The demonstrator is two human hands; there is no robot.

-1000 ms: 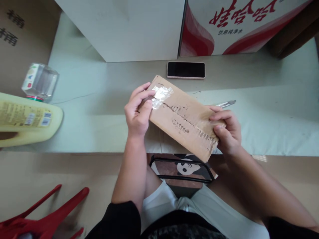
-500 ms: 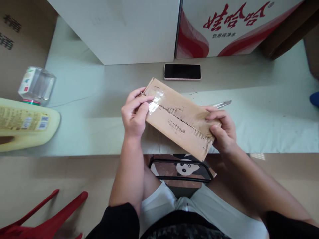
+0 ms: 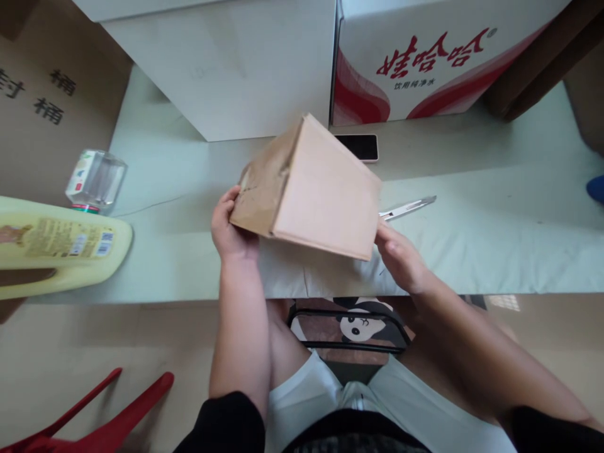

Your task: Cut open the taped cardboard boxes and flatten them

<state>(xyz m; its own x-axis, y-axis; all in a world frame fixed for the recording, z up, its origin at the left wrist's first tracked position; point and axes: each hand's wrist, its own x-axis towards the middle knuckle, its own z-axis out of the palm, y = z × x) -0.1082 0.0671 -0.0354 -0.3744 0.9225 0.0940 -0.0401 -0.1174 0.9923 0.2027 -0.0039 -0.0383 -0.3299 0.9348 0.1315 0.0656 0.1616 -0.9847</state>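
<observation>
A brown cardboard box (image 3: 328,195) is tilted up above the table's near edge, a plain side facing me and its taped, scuffed face turned to the left. My left hand (image 3: 231,226) grips its left end, with the fingers partly hidden underneath. At the lower right corner is my right hand (image 3: 401,255), its fingers stretched out; whether the fingertips touch the box I cannot tell. A utility knife (image 3: 408,207) with its blade out lies on the table just beyond my right hand. Behind the box a smartphone (image 3: 361,148) lies partly covered from view.
White cartons (image 3: 268,75) and a red-and-white carton (image 3: 415,75) stand along the back. On the left are a clear bottle (image 3: 99,179) lying down and a yellow jug (image 3: 70,248). A red stool (image 3: 123,415) stands on the floor at lower left.
The box has been turned, so its slit, taped face now points left and a plain side shows. My right hand has loosened from its right end and its fingers have straightened.
</observation>
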